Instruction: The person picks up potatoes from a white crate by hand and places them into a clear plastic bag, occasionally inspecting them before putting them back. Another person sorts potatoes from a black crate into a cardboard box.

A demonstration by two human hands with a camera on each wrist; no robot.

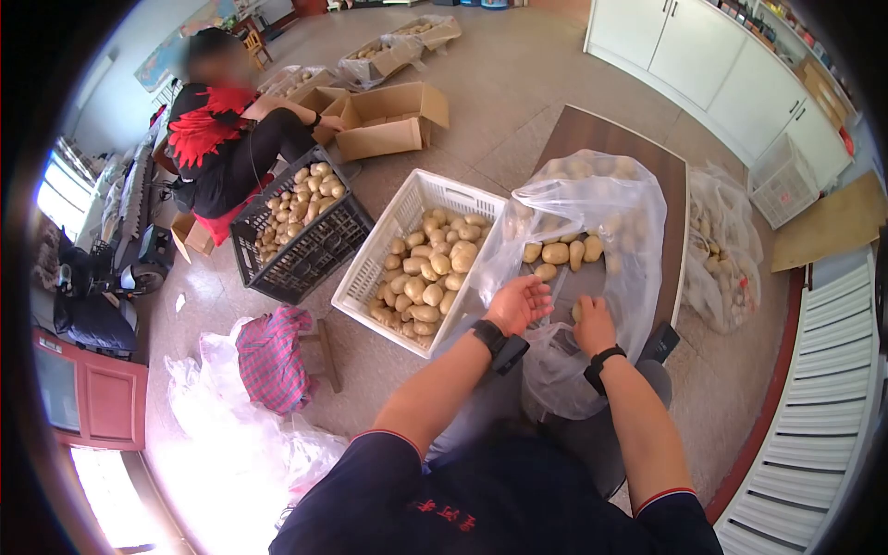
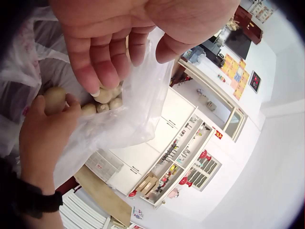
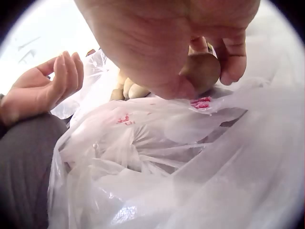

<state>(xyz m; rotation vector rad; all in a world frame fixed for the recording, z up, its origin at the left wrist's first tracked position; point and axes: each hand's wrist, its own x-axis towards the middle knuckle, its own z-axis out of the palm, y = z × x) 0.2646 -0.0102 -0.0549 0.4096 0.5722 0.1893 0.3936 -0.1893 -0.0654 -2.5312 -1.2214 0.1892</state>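
Note:
My right hand (image 1: 594,327) grips a single potato (image 3: 202,72) between thumb and fingers, over the mouth of a clear plastic bag (image 3: 138,157) with red print. To its left, my left hand (image 1: 520,303) is held palm up with relaxed, slightly bent fingers and nothing in it. Just beyond both hands, several loose potatoes (image 1: 555,252) lie on a brown table (image 1: 592,129), partly under a large clear plastic sheet (image 1: 643,217). Left of the table stands a white plastic crate (image 1: 344,301) full of potatoes.
A black crate (image 1: 305,264) of potatoes stands farther left, beside a seated person (image 1: 208,139). Open cardboard boxes (image 1: 384,139) lie behind. A stool with a plaid cloth (image 1: 275,361) is at lower left; bagged potatoes (image 1: 726,268) sit right of the table.

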